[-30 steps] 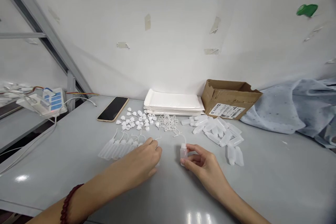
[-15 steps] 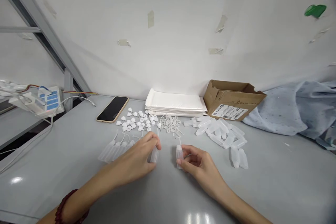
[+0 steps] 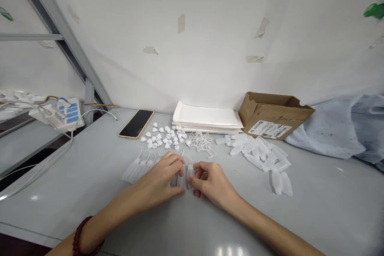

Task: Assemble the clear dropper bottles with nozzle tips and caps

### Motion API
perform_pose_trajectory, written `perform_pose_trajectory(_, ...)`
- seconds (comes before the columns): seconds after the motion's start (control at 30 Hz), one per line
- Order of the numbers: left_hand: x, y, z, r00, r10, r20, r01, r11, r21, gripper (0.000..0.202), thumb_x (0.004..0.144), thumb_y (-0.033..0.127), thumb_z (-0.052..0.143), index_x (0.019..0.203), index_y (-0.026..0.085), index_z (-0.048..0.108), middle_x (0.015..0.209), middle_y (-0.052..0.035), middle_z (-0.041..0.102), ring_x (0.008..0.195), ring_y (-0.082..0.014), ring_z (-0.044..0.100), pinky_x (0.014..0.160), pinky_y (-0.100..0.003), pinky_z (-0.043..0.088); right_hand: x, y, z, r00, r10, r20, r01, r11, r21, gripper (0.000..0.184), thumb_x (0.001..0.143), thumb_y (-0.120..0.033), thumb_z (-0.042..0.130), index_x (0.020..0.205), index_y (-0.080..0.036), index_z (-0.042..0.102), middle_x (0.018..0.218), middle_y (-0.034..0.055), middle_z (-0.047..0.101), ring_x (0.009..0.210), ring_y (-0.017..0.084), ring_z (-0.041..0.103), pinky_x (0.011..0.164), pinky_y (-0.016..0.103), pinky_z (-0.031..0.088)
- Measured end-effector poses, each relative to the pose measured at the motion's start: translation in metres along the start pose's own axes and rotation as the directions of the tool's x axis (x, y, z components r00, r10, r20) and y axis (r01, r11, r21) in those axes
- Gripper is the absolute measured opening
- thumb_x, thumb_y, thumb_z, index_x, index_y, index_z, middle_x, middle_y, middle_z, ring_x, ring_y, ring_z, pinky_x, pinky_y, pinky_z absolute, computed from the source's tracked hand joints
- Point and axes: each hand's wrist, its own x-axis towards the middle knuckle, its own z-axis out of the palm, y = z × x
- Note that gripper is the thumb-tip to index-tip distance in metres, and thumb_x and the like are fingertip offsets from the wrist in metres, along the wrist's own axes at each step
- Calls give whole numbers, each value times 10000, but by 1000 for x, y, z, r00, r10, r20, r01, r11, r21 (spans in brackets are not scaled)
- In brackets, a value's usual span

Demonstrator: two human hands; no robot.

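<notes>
Observed one small bottle pinched in the fingers of the right hand, just right of a neighbouring bottle and roughly parallel to it lengthwise, with the left hand curled about that neighbour, grip not determinable.

Bare left hand masks slim translucent plastic bottles in part, print on the white rectangular label too small to read, pale-blue speckled cloth running off the right edge
</notes>
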Motion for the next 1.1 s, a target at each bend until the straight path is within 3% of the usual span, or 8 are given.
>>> perform_pose_trajectory(0.13,1,0,2,999,-48,4,48,999,-22,226,682,62,594,808,207,474,1160,-38,529,1125,-209,477,928,-354,420,2,3,-3,1000,-2,-1,2,1000,-1,184,709,-205,610,879,-134,618,598,-41,540,444,122,582,397,211,393)
perform_pose_trajectory(0.4,-1,-1,7,999,-12,-33,10,999,-33,488,719,105,559,1177,236,453,1184,-52,513,1031,-211,531,912,-370,452,1,3,-13,1000,-9,-19,9,1000,22,151,712,-208,604,845,-141,625,621,-37,528,445,116,572,415,225,407)
perform_pose_trajectory(0.53,-1,3,6,999,1,-37,-3,999,-40,533,710,94,546,1214,235,447,1169,-51,497,1015,-197,530,911,-352,467,1,-1,-17,1000,-20,-18,22,994,105,159,705,-215,611,844,-138,619,598,-41,532,450,112,543,442,235,415)
perform_pose_trajectory(0.7,1,11,3,998,-37,-44,30,988,-149,524,721,113,565,1221,251,484,1184,-55,487,1000,-184,555,915,-360,498,2,-4,-21,998,-57,-34,64,968,242,206,696,-285,675,843,-144,646,579,-42,560,549,115,527,589,254,418)
perform_pose_trajectory(0.8,2,11,5,996,-58,-63,41,969,-245,517,714,119,583,1208,256,518,1180,-52,484,1055,-187,548,945,-371,499,1,-5,-21,999,-44,-8,44,925,378,245,679,-325,718,838,-151,653,584,-40,571,591,127,545,649,271,428)
perform_pose_trajectory(0.93,3,8,9,990,-81,-116,29,917,-398,505,725,165,616,1213,249,518,1188,-50,490,1114,-181,535,987,-362,484,-2,-7,-20,997,-45,67,-6,790,613,230,682,-309,729,842,-154,676,750,18,662,750,170,624,779,317,476)
perform_pose_trajectory(1.1,2,8,10,981,-116,-156,78,970,-232,459,756,210,629,1204,206,535,1268,-73,531,1166,-229,521,1012,-420,453,-3,-8,-19,998,-44,33,11,753,658,215,703,-276,731,876,-154,692,819,33,682,790,173,641,808,316,486)
